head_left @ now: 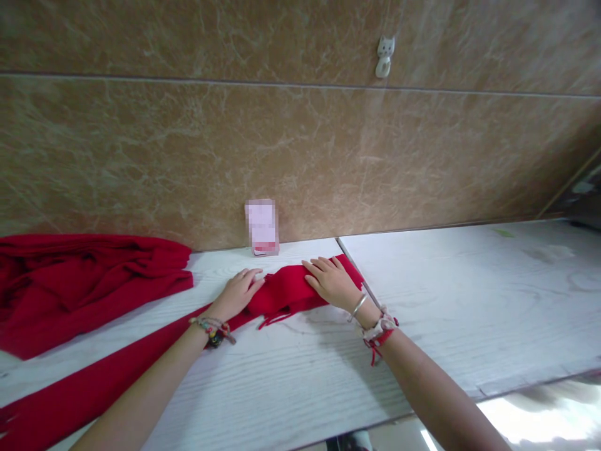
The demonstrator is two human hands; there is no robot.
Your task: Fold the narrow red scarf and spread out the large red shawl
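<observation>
A long red fringed scarf (291,285) lies across the white table, its right part folded over itself. The folded part bulges a little, and red threads hang from its front edge. My left hand (237,293) rests on the scarf at the left end of the fold, fingers stretched out. On the right part of the fold my right hand (332,282) lies flat, palm down and fingers extended. From under my left wrist the scarf runs toward the lower left, partly covered by my forearm. Both palms are hidden.
A crumpled heap of red cloth (89,282) lies at the left against the brown marbled wall (188,156). A blurred pink and white box (263,227) stands by the wall. A white cat figure (385,57) is fixed higher up. A seam divides the white tabletop (460,294).
</observation>
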